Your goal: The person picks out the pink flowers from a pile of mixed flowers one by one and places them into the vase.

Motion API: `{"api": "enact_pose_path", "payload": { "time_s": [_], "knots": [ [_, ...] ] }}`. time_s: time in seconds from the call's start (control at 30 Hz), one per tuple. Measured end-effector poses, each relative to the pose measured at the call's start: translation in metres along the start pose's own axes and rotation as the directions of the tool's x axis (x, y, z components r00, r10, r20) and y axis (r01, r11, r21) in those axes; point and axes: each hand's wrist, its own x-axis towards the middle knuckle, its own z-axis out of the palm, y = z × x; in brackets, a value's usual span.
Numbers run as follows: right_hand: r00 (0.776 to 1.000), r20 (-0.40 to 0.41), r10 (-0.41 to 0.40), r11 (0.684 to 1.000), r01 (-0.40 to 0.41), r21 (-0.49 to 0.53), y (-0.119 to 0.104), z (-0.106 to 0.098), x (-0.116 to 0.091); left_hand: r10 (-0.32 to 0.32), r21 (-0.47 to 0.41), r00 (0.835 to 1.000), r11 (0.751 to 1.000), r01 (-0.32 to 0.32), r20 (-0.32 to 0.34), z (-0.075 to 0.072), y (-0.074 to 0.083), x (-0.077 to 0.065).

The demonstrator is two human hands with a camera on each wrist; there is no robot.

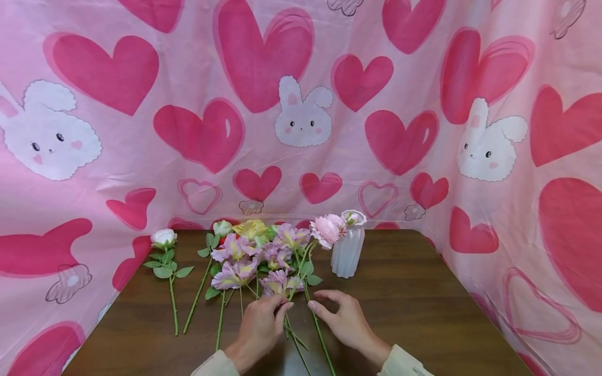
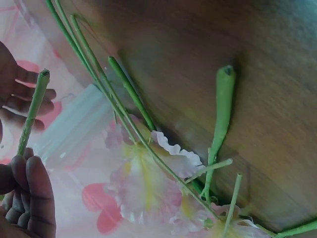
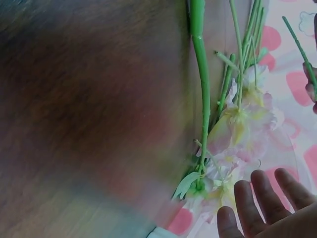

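My left hand pinches a green flower stem between thumb and fingers; which blossom it belongs to is unclear. Close above that hand lies a lilac flower with a yellow-streaked middle, among several others like it. My right hand holds nothing, its fingers spread and loosely bent in the right wrist view. Beside its fingertips runs the long green stem of a pink blossom; whether they touch, I cannot tell. Behind stands a white fluted vase.
On the brown table, a white rose with leaves lies at the left. A cream bud and a yellow flower lie at the back of the pile. Pink heart-print cloth hangs around the table.
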Motion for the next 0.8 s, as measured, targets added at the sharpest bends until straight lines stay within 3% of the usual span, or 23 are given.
{"api": "enact_pose_path", "payload": {
  "time_s": [0.17,0.6,0.8],
  "knots": [
    [0.999,0.034,0.013,0.999,-0.015,0.039,-0.0023,0.0006,0.0008,0.029,-0.010,1.000,1.000,-0.029,-0.008,0.0033,0.0020,0.0014],
    [0.998,0.052,0.020,0.993,-0.027,0.117,-0.0086,0.0035,0.0024,0.034,-0.014,0.999,0.999,-0.033,0.021,0.0097,0.0078,0.0011],
    [0.998,0.060,0.001,0.988,-0.010,0.155,-0.0100,0.0062,0.0042,0.050,-0.059,0.998,0.997,-0.048,0.026,0.0105,0.0092,0.0027]
  ]
}}
